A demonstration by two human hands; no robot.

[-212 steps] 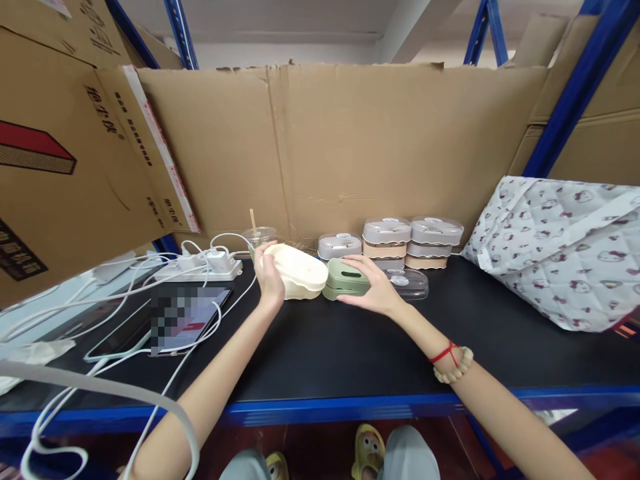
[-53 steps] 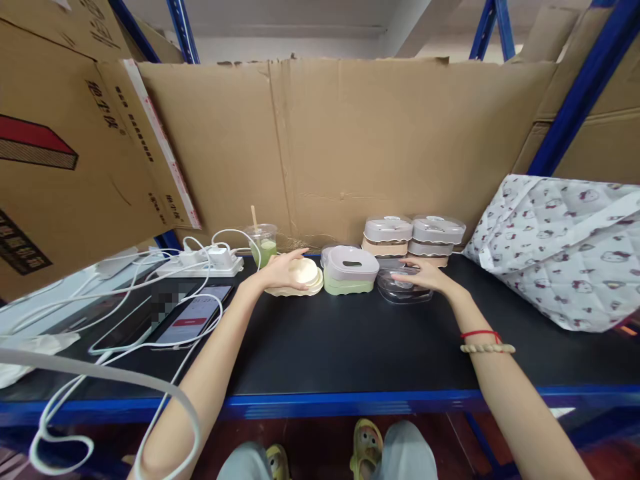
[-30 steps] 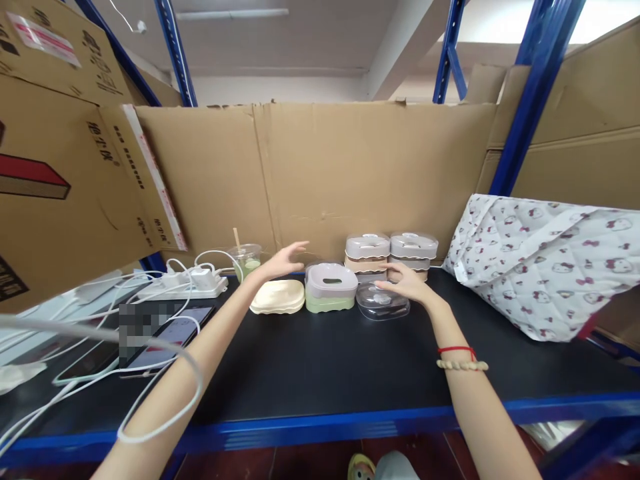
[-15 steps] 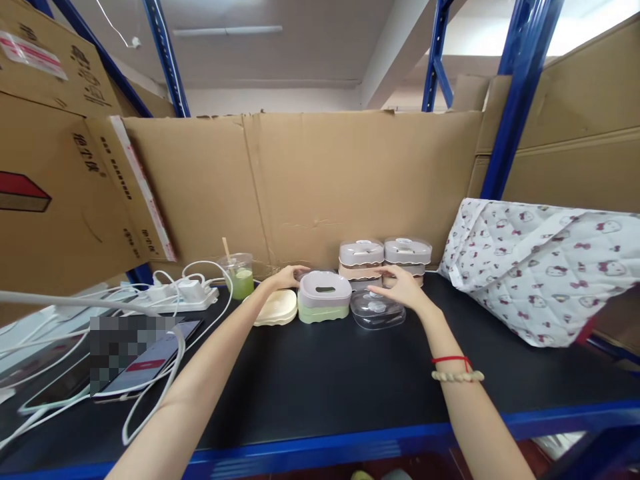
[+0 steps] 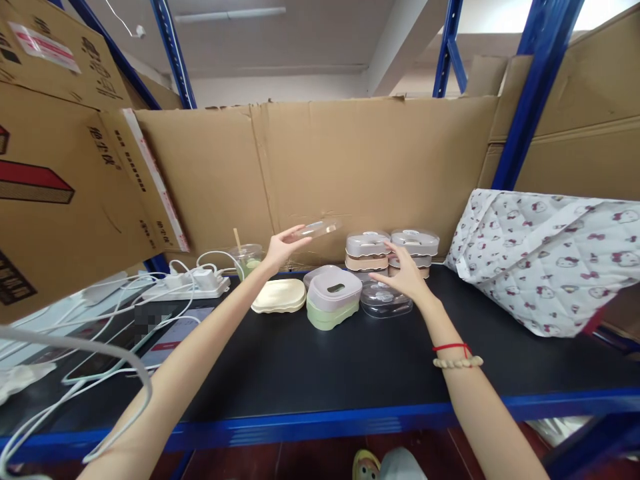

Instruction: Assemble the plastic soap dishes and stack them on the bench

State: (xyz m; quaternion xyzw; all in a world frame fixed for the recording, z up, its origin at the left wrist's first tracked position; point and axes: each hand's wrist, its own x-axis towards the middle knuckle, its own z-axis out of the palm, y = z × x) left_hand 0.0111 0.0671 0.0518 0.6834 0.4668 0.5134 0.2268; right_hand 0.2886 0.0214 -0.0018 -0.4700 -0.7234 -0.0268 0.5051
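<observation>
My left hand (image 5: 286, 249) is raised near the cardboard backing, pinching a clear plastic lid (image 5: 321, 229) by its left end. Below it, a lilac box piece with an oval slot (image 5: 334, 288) rests on a green one (image 5: 330, 316), and another lilac piece (image 5: 315, 273) shows partly behind them. A cream tray-like piece (image 5: 278, 295) lies to the left. My right hand (image 5: 404, 275) has thumb and fingers apart above a second clear lid (image 5: 385, 300) on the table. Behind that hand stand two stacks of lidded boxes, the left stack (image 5: 367, 252) and the right stack (image 5: 425, 248).
At the left, white cables and a power strip (image 5: 210, 288) lie near a phone (image 5: 177, 331). A cup of green drink with a straw (image 5: 245, 257) stands behind my left forearm. A patterned quilted bag (image 5: 545, 267) leans at the right. Cardboard (image 5: 320, 160) walls the back.
My left hand has risen from behind the lilac box, now with a clear lid in it. The lilac and green pile has turned slightly. My right hand stays near the other lid.
</observation>
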